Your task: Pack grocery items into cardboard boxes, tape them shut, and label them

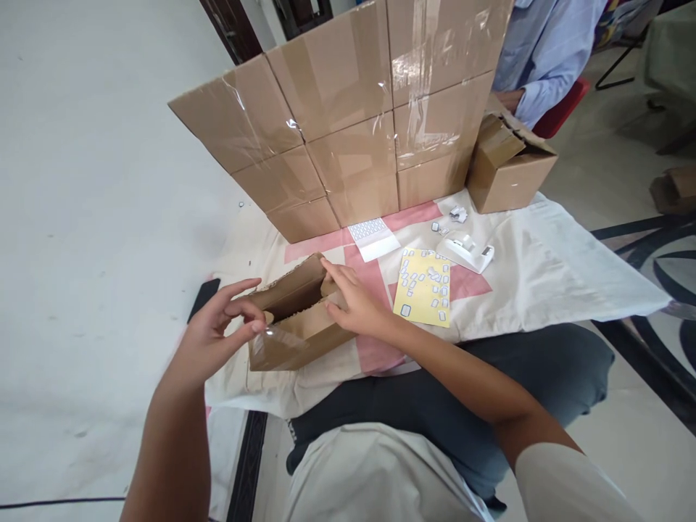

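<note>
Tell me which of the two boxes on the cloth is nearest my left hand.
The long box, between your left hand and right hand; the other box stands farther off, by a blue sleeve.

Inside bottom of your open brown cardboard box: hidden by its near wall. Flat black object: partly behind your left hand. Marks on the yellow rectangular sheet's white tags: too small to read.
</note>
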Action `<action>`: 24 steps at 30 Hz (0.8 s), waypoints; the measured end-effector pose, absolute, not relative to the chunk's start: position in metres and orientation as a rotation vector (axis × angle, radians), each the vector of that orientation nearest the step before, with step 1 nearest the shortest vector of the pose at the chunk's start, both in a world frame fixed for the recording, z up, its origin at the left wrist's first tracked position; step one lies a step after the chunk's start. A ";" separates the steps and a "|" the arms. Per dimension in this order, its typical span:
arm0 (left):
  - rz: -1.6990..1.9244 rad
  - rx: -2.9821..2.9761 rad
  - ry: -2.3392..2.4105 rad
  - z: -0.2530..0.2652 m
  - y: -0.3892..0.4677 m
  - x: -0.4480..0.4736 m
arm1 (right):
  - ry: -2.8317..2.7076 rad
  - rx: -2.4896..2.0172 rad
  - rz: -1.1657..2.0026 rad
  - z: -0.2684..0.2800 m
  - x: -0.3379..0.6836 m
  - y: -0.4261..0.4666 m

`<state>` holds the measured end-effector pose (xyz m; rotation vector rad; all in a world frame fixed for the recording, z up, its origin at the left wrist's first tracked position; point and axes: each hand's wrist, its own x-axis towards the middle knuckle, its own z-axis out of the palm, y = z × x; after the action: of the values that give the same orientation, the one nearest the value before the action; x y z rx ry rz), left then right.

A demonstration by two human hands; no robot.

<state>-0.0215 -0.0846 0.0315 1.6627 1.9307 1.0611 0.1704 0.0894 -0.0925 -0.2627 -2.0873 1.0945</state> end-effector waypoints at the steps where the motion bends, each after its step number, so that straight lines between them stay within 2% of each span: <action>1: 1.052 1.655 1.944 0.032 -0.083 -0.021 | -2.084 -0.297 1.088 -0.093 0.170 0.090; 4: 1.032 1.632 1.962 0.031 -0.081 -0.020 | -2.112 -0.328 1.137 -0.097 0.169 0.096; 9: 1.028 1.592 1.949 0.027 -0.081 -0.022 | -1.977 -0.164 1.515 -0.108 0.163 0.110; 16: 0.971 1.572 1.895 0.024 -0.079 -0.020 | -2.022 -0.101 1.031 -0.106 0.162 0.114; 21: 1.314 1.552 1.331 0.023 -0.075 -0.017 | -2.043 -0.128 1.019 -0.106 0.163 0.112; 24: 1.261 1.521 1.398 0.025 -0.071 -0.017 | -2.034 -0.131 1.030 -0.107 0.163 0.111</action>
<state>-0.0168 -0.0709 0.0250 1.5215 1.3981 1.2613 0.1633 0.1114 -0.1068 -0.1307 -2.0336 1.0296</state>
